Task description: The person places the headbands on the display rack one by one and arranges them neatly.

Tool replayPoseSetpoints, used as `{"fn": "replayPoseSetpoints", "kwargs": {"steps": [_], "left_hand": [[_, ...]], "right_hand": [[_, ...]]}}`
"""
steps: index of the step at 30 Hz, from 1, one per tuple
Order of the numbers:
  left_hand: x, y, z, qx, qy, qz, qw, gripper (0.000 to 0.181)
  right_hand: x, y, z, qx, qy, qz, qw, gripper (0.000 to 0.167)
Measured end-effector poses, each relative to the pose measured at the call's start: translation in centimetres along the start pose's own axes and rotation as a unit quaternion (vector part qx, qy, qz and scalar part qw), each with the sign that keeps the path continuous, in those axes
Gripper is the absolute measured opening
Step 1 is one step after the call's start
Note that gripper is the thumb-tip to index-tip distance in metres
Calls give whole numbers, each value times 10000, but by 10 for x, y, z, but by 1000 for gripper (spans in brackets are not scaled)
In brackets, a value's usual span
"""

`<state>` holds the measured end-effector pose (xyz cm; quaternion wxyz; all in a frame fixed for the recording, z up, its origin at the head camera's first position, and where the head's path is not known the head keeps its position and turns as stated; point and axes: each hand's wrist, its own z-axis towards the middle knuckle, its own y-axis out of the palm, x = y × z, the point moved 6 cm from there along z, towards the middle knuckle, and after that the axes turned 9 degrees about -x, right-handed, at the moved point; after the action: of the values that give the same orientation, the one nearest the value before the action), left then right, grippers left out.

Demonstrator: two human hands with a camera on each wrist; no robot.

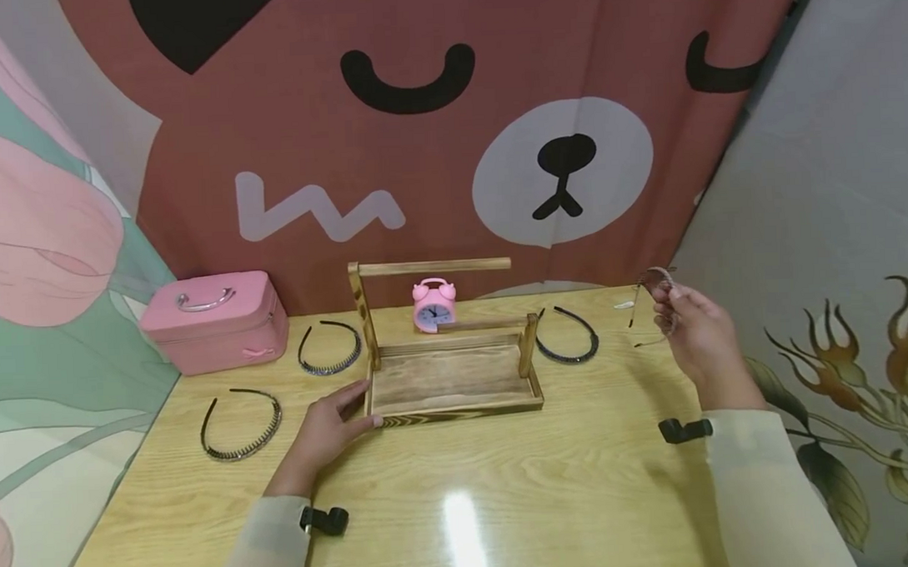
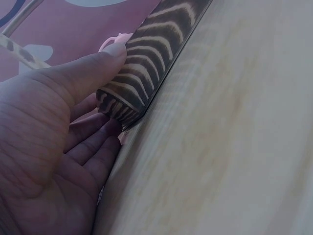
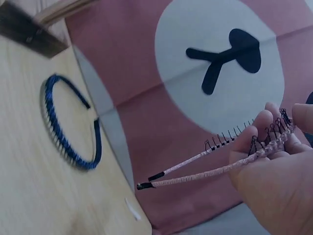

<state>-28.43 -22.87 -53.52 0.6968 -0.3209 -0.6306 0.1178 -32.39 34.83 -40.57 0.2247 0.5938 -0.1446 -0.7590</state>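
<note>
A reddish-brown bear-print curtain (image 1: 299,155) hangs along the surface's back edge, with a tulip-print cloth (image 1: 39,223) past the left edge and a grey flowered cloth (image 1: 833,178) past the right. The surface is a pale wood-grain table (image 1: 566,480). Towards the middle of its back half stands a wooden carrier (image 1: 466,413), a shallow tray with a post at either end and rails above. A pink case (image 1: 215,329) with a silver handle fills the back left corner.

The two hands are well apart. The left hand (image 1: 326,430) grips the carrier's front left corner, thumb over the striped front wall and fingers around the end. The right hand (image 1: 702,333) is raised near the table's back right corner, pinching a pale pink headband (image 3: 195,177) with dark wire teeth between thumb and fingers; its two tips point away from the hand.

Three darker headbands lie on the table: a toothed headband (image 1: 242,453) near the left edge, a bluish headband (image 1: 331,370) between case and carrier, and a dark blue headband (image 1: 569,359) just right of the carrier. A pink alarm clock (image 1: 434,316) stands behind the tray, near the back edge. A small white piece (image 1: 623,305) lies close to the back right corner.
</note>
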Motion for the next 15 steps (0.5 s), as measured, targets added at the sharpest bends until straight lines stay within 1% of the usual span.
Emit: {"fn": "replayPoseSetpoints", "kwargs": {"steps": [4, 7, 10, 15], "left_hand": [[0, -1, 1, 24, 36, -22, 10000, 73], [0, -1, 1, 31, 64, 30, 10000, 73], [0, -1, 0, 31, 36, 16, 10000, 74], [-1, 0, 1, -22, 34, -108, 9999, 74]], "right_hand": [[-4, 19, 3, -364, -123, 498, 9980, 19], [-9, 39, 7, -380, -258, 575, 9973, 18], [-12, 62, 12, -314, -337, 508, 9976, 16], [-14, 103, 22, -184, -423, 130, 9989, 14]]}}
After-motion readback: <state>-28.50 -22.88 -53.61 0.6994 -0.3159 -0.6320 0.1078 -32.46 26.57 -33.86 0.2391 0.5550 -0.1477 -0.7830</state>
